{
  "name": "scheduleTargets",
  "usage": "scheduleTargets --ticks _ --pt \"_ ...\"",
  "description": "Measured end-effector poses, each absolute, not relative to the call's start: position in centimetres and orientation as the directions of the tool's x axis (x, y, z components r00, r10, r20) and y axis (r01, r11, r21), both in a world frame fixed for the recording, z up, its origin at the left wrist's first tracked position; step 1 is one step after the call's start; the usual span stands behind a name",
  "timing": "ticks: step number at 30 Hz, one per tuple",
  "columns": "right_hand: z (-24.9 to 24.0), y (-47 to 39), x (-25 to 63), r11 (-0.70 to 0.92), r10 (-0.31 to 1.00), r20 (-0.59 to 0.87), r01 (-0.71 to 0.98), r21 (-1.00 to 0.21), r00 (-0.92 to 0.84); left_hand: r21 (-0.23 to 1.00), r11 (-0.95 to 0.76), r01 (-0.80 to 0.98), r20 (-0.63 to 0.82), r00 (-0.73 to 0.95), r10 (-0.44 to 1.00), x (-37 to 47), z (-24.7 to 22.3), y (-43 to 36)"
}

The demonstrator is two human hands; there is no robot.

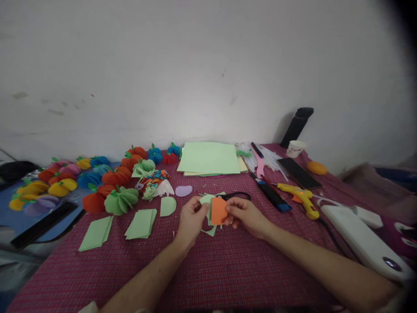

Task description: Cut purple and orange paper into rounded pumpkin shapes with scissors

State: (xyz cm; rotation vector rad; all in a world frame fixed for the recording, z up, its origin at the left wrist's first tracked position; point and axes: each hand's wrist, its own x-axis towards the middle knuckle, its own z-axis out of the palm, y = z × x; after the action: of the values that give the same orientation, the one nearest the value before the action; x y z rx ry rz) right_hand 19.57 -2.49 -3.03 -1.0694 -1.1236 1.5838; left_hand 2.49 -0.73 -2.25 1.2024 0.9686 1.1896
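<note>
1. Pinching green paper: left hand, thumb and fingers.
2. Orange paper: between the hands, overlapping the green, its right edge pinched by the right hand; this edge grip likely keeps its face uncovered.
3. Glue gun: on the right, probably for easy reach.
4. Paper cup: printed mark, illegible; no brand readable.

No text is legible, even on the paper cup.

I face a pale wall, stained at left, beyond the far edge of my red-checked table.
</note>
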Motion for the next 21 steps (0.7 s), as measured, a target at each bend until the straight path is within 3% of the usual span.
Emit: scheduleTargets --ticks 5,9,16,21 --pt "-3.2 -1.6 20.4 -0.147 0.985 -0.111 -0.302 -0.942 -0.134 0.983 -0.036 -0.179 0.042 0.029 0.999 1.4 -1.7 0.3" --pt "-3.5 -1.0 21.0 -0.133 0.99 -0.111 -0.304 -0.943 -0.087 0.989 -0.025 -0.148 0.013 -0.085 0.996 -0.5 -0.6 1.5" --pt "-3.9 -1.1 21.0 -0.103 0.989 -0.08 -0.193 -0.976 -0.123 0.996 0.028 0.087 -0.018 -0.114 0.993 -7.9 2.3 3.7" --pt "-4.0 -1.0 21.1 -0.113 0.982 -0.095 -0.106 -0.988 -0.164 0.94 0.117 0.321 -0.087 -0.105 0.991 -11.3 1.0 4.1"
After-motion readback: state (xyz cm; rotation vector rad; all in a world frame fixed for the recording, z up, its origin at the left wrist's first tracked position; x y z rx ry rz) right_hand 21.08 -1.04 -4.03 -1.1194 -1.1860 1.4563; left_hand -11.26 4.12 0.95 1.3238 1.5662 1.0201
